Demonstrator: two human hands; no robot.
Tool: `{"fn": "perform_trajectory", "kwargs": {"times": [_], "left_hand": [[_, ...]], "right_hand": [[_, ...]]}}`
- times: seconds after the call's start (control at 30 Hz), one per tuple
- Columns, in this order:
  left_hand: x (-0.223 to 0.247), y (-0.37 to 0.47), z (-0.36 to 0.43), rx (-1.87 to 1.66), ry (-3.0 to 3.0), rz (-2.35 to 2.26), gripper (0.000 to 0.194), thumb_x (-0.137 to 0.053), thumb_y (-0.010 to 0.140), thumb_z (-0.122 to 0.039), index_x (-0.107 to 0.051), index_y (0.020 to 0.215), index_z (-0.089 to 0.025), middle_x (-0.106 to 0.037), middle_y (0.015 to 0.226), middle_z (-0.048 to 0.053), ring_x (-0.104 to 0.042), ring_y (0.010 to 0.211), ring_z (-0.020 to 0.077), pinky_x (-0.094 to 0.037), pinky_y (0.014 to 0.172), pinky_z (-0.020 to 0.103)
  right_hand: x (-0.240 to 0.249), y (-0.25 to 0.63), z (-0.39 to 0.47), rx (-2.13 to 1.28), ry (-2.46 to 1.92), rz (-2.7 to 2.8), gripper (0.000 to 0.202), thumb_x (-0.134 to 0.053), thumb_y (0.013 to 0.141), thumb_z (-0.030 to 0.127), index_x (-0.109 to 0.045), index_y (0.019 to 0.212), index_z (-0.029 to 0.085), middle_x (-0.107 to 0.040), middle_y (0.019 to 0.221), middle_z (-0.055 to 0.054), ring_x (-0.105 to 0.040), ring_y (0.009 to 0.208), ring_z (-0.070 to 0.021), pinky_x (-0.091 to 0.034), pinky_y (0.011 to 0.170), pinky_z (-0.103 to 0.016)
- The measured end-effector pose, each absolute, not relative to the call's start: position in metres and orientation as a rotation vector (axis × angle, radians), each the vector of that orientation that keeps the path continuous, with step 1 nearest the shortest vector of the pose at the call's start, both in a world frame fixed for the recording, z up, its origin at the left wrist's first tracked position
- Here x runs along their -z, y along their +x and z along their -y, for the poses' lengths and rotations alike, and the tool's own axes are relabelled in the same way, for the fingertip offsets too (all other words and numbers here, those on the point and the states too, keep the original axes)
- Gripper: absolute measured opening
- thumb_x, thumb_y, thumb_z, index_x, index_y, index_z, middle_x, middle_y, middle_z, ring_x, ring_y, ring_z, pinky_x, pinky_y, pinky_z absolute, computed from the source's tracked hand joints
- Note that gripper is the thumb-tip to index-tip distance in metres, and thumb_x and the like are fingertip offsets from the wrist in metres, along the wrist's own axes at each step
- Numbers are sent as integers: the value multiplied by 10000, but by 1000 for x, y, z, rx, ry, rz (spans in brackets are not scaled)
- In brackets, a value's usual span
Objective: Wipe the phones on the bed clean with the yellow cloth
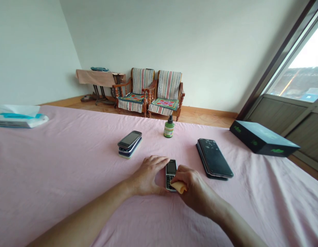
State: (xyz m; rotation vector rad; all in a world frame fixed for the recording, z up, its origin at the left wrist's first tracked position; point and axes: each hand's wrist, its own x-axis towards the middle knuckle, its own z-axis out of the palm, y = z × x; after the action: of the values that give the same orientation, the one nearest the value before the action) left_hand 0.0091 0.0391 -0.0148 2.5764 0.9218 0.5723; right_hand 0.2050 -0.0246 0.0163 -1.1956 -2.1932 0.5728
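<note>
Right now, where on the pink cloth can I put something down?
A big bare patch of pink cloth is between the tissue pack and the stacked phones; a smaller one, between the green bottle and the big phones. It's crowded around the keypad phone: left hand and right hand there.

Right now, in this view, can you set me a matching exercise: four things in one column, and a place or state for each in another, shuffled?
Column one:
1. keypad phone
2. spray bottle
3. black box
4. yellow cloth

Column two:
A. near the far right corner of the pink tablecloth
B. pinched in the grip of the right hand
C. lying with the left hand at its edges
D. standing upright, green with a dark top

Right pairs: 1-C, 2-D, 3-A, 4-B.
</note>
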Motion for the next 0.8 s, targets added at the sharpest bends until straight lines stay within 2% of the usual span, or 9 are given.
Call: {"fn": "perform_trajectory", "kwargs": {"times": [0.1,0.3,0.5,0.67,0.8], "left_hand": [[12,9,-39,-537,2582,-927,921,-749,641,-592,-388,1396,-207,-457,1407,121,-401,1273,340,-291,1062,474],[14,9,-39,-572,2571,-925,939,-748,622,-626,-387,1400,-244,-467,1399,108,-416,1260,344,-301,1053,469],[13,9,-39,-545,2575,-927,935,-733,637,-635,-387,1401,-219,-457,1409,119,-400,1272,345,-283,1064,475],[13,9,-39,-543,2578,-922,938,-727,639,-641,-381,1406,-227,-450,1414,117,-399,1275,343,-286,1062,468],[14,8,-39,-549,2573,-928,952,-738,629,-639,-374,1411,-235,-451,1413,117,-403,1271,348,-283,1062,468]], "right_hand": [[-21,212,25,-612,-1263,2189,315,-519,697,-84,-707,694,168,-586,721,-13,-536,639,-107,-357,561,-212],[-16,206,26,-551,-1149,2194,300,-512,718,-70,-692,688,168,-606,766,-23,-551,727,-133,-371,603,-222],[-20,216,24,-644,-1287,2183,301,-532,691,-74,-709,697,169,-590,735,-12,-541,646,-106,-357,558,-209],[-22,213,25,-605,-1218,2188,321,-505,716,-80,-703,697,172,-592,741,-16,-546,680,-115,-357,570,-210],[-21,212,26,-592,-1233,2190,323,-507,689,-93,-695,686,170,-589,730,-11,-542,666,-112,-350,563,-208]]}}
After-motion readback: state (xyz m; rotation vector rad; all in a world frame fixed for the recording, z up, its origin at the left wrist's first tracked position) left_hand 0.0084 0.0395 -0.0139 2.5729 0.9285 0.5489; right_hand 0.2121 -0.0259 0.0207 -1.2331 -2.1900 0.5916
